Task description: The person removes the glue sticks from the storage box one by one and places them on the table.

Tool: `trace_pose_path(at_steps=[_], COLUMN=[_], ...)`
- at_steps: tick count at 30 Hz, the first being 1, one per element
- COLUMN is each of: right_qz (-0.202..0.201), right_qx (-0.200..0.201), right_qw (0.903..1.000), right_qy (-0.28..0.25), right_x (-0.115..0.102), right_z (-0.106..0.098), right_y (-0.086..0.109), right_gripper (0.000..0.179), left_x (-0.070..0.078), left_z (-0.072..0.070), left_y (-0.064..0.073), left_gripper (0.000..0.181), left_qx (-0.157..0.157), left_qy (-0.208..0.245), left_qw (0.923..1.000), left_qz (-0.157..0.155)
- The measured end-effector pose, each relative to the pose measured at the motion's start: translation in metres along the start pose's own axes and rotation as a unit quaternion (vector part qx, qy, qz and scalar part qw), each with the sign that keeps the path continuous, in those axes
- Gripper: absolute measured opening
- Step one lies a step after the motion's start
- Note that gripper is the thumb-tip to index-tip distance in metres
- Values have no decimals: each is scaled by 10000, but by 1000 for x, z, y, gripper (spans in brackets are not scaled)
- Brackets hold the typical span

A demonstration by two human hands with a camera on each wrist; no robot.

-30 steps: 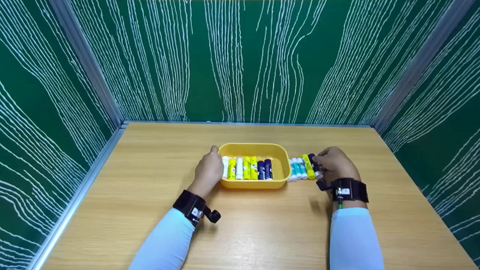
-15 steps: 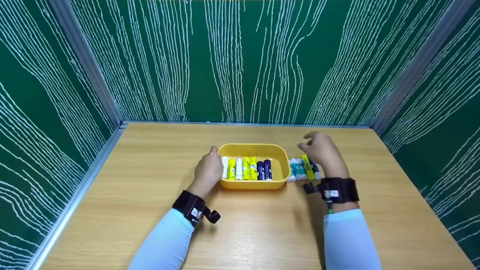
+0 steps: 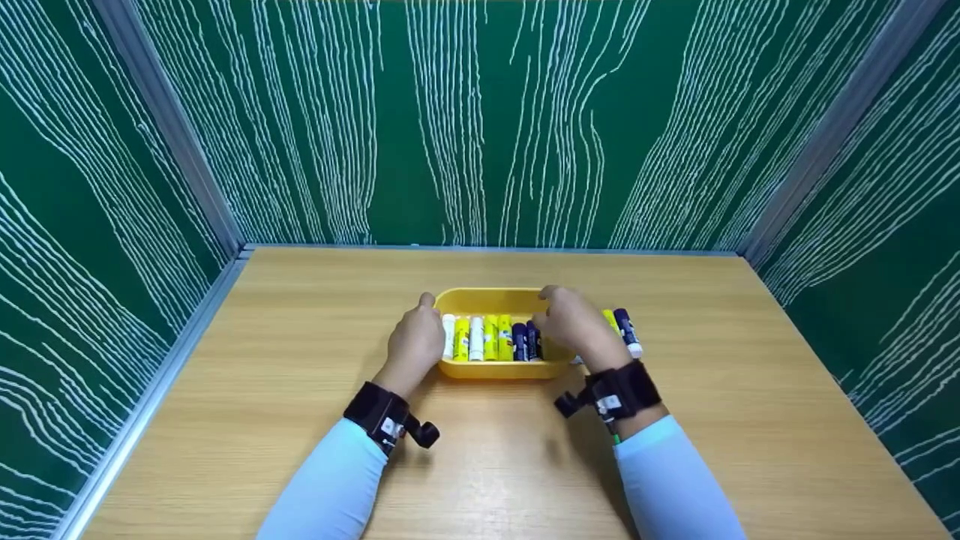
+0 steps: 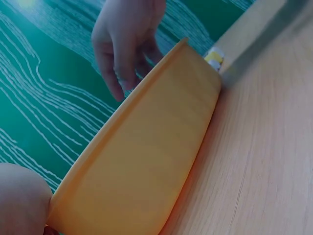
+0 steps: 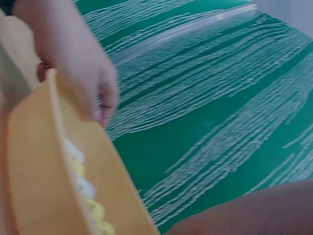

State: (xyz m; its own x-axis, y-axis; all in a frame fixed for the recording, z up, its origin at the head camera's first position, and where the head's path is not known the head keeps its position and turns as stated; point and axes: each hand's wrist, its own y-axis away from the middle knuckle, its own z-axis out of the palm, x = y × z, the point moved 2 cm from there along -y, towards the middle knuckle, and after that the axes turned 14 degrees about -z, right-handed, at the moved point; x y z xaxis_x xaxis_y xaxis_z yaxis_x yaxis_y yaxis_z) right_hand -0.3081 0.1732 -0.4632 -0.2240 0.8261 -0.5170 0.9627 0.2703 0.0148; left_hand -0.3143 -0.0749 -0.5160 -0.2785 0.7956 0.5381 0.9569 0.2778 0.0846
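A yellow plastic tub [image 3: 502, 370] stands on the table with a row of glue sticks inside: white ones [image 3: 477, 339], yellow ones [image 3: 491, 337] and two navy ones [image 3: 520, 342]. My left hand [image 3: 415, 341] grips the tub's left end; in the right wrist view its fingers [image 5: 108, 93] go over the rim and its thumb stays outside. My right hand [image 3: 574, 322] is over the tub's right end, fingers bent loosely downward near the navy sticks. In the left wrist view I see nothing held in this right hand [image 4: 129, 44].
Right of the tub, a yellow glue stick [image 3: 611, 321] and a navy one [image 3: 628, 332] lie on the wooden table [image 3: 510, 450]. My right hand and forearm cover the spot beside them. Green walls with white lines [image 3: 480, 120] enclose the table's back and sides.
My right hand has left the navy glue stick on the table outside, risen, and moved left over the tub. My left hand and the tub have stayed in place.
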Motion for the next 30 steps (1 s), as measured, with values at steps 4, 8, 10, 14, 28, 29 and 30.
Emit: trace_pose_path(at_steps=[4,8,10,14,28,29,30], right_qz=[-113,-168,-125,0,-20,-23,-23], right_qx=[-75,-109,-177,-377,-547,-545,-544], right_qw=[9995,9989,9988,9982,9969,9969,9970], right_qy=[292,432,442,457,573,562,551], right_x=[-2,-1,1,3,7,7,7], right_z=[14,23,26,31,42,43,44], right_y=[-3,-5,-6,-8,-11,-12,-12], right_gripper=[46,45,46,49,29,28,27], left_x=[0,1,1,2,0,0,0], left_z=[0,0,0,0,-1,-1,-1], left_y=[0,0,0,0,-1,-1,-1], left_gripper=[30,32,33,34,28,29,29], left_qx=[-34,-93,-169,-215,22,19,12], left_qy=[-8,33,47,62,40,21,-7], left_qw=[10000,9999,9996,9994,10000,10000,10000], left_qz=[-52,-139,-206,-257,7,-1,-13])
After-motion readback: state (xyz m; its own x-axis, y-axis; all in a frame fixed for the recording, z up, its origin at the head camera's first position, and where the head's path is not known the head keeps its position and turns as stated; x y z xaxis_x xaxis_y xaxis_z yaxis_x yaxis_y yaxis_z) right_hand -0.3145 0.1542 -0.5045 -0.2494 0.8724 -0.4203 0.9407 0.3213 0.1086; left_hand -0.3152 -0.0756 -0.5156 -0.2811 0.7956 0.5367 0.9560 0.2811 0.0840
